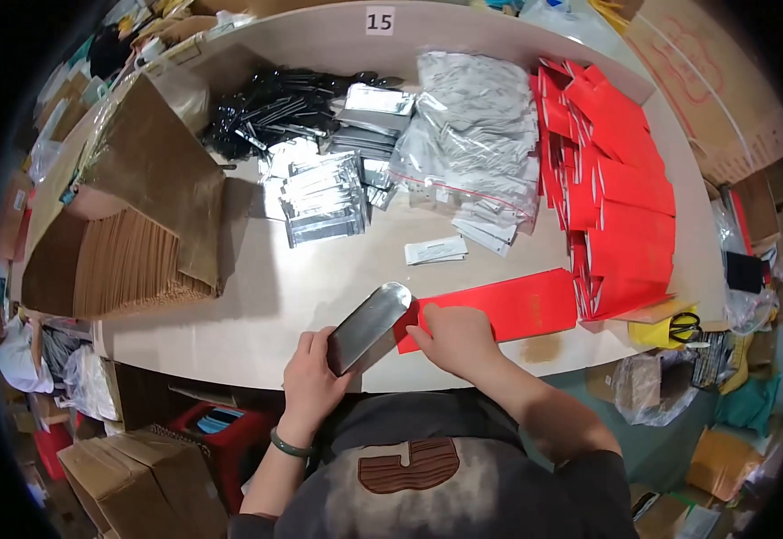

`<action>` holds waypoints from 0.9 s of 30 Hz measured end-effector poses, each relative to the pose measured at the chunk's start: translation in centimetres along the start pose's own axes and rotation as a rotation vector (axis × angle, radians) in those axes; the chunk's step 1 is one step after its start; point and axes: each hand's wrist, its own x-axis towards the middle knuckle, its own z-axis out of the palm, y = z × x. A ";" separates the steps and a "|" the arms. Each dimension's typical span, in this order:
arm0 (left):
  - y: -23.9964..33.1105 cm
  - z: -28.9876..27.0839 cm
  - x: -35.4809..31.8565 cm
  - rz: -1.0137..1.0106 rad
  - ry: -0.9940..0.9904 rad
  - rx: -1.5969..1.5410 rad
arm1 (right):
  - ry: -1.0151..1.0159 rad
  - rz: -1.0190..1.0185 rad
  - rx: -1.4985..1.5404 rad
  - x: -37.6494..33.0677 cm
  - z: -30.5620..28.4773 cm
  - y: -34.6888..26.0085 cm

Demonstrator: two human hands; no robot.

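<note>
Head view, looking down at a pale wooden table (257,296). The left hand (312,377) grips a flat, shiny silver pouch (369,325) by its lower end, fingers wrapped around it; the pouch tilts up to the right, its rounded top just over the near end of a long, smooth red envelope (499,307) lying flat at the table's front edge. The right hand (454,340) presses on that end, fingers curled at its corner; whether they pinch it cannot be told. Farther back lie stacked silver pouches (324,199), crinkled clear plastic bags (472,135), a fanned row of red envelopes (620,198) and brown paper bags (131,260). The hand hides the pouch's bottom
</note>
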 end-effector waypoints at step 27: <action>-18.4 -21.8 10.2 -0.173 0.343 0.339 | 0.421 -0.401 -0.089 7.2 -2.0 7.1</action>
